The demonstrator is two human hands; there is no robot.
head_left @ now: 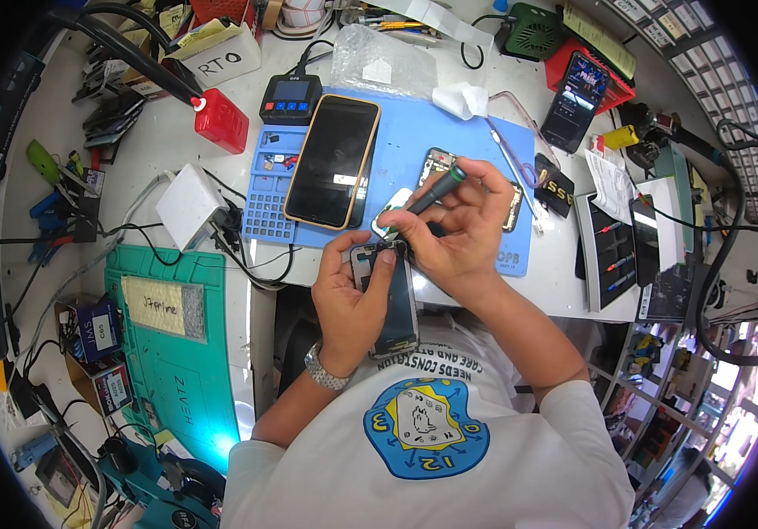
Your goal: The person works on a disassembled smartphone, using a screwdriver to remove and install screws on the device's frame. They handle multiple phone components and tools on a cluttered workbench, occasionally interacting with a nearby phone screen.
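Just beside mat [397,132] edge, hands [350,304], phone [396,319], screwdriver [438,188]

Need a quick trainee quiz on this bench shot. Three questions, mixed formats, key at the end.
1. Multiple choice: what does the right hand hold?
A) a red bottle
B) a screwdriver
C) a hammer

2. True or false: the phone with the yellow edge lies on the blue mat.

3. Fill in: the left hand holds a dark, flat phone part, and the ____ worn on that wrist has a metal band.

Key:
1. B, a screwdriver
2. True
3. watch
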